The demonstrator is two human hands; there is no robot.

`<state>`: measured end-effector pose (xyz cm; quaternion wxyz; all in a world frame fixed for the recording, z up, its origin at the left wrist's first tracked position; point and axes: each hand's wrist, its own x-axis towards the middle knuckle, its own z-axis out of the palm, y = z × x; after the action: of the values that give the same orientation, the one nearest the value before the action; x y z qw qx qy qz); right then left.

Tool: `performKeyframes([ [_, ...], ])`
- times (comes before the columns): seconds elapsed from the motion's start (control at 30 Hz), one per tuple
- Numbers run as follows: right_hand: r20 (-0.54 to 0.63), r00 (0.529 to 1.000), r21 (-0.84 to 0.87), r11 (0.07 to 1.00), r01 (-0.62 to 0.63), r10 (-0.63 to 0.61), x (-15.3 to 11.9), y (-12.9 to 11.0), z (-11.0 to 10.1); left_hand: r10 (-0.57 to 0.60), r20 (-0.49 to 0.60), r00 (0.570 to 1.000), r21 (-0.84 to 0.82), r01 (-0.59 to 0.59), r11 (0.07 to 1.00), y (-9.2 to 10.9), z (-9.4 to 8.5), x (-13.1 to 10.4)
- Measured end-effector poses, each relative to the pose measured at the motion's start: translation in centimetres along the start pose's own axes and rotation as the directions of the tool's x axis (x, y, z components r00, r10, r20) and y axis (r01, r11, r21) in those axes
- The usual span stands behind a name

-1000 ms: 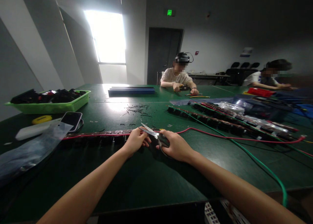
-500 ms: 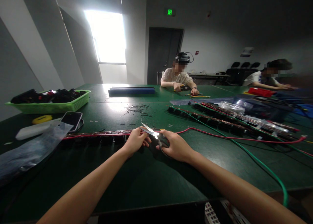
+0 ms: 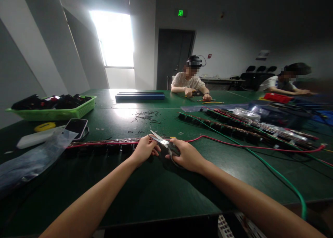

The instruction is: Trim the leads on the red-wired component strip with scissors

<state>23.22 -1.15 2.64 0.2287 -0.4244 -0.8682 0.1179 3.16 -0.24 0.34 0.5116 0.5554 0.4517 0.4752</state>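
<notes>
I find the scissors (image 3: 163, 142) in the right hand (image 3: 187, 156), whose fingers (image 3: 173, 148) are clenched through the dark handles; the bright blades point up and to the left, slightly parted at the tips. The blade tips sit just above the left hand (image 3: 144, 150). That hand's fingers (image 3: 153, 149) are pinched on the near end of a long strip of dark parts (image 3: 104, 146), where the red wire (image 3: 234, 145) joins it. I cannot tell exactly what lies between the blades.

The strip runs away to the left of the left fingers, flat on the green surface (image 3: 156, 193). The red wire leads off to the right of the right fingers, and a green wire (image 3: 273, 170) crosses it further right and curves toward the near edge.

Beyond the fingers I note a scatter of small wire offcuts (image 3: 144, 116) on the surface. Far left of the fingers lie a phone (image 3: 76, 126), a clear plastic bag (image 3: 31, 158), a yellow tape roll (image 3: 44, 126) and a green basket (image 3: 52, 114) holding dark parts. To the right, well apart from the fingers, more strips with wiring (image 3: 234, 127) are laid out.

Across the surface a person (image 3: 189, 80) in a headset works with both hands, and another person (image 3: 286, 80) sits at far right.
</notes>
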Motion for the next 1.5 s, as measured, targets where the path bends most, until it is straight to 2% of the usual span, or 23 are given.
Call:
performKeyframes([
  [0.67,0.015,1.000,-0.016,1.000,-0.023,0.023,-0.07,0.06,-0.29,-0.004,0.011,1.000,0.030,0.003,1.000,-0.10,-0.05,0.06],
  [0.83,0.015,0.992,-0.032,0.991,-0.127,0.127,-0.04,0.52,-0.16,-0.011,0.021,1.000,0.020,0.011,1.000,-0.08,-0.03,0.06],
  [0.97,-0.041,0.987,-0.051,0.987,-0.155,0.153,0.03,0.84,-0.09,-0.013,0.017,1.000,0.031,0.012,0.999,0.00,-0.02,0.02],
  [1.1,-0.086,0.988,-0.069,0.989,-0.133,0.127,0.07,0.81,-0.21,-0.024,0.007,1.000,0.030,0.024,0.999,0.03,-0.01,0.04],
  [1.23,-0.112,0.993,-0.130,0.990,-0.057,0.042,-0.02,0.43,-0.28,-0.040,0.002,0.999,0.020,0.040,0.999,0.07,-0.01,0.02],
  [1.5,-0.039,0.999,-0.124,0.992,-0.003,-0.002,-0.08,0.21,-0.25,-0.020,0.002,1.000,0.050,0.020,0.999,-0.11,-0.05,0.13],
])
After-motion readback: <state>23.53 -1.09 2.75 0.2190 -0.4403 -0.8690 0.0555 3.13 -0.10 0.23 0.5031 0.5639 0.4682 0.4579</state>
